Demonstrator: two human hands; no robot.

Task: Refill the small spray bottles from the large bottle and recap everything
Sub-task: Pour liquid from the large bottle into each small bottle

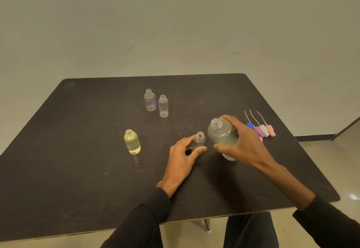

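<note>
My right hand (pixel 243 144) grips the large clear bottle (pixel 221 134), uncapped and tilted to the left, its mouth close to a small uncapped bottle (pixel 199 139). My left hand (pixel 185 154) holds that small bottle upright on the table between thumb and fingers. Another small bottle (pixel 132 141), filled with yellowish liquid and uncapped, stands to the left. Two more uncapped small bottles (pixel 150 100) (pixel 163 106) stand further back and look empty.
Several spray caps with dip tubes (pixel 261 129), blue, purple, white and pink, lie in a row behind my right hand. The dark table (pixel 78 131) ends close at the front and at the right edge. A metal leg shows at far right.
</note>
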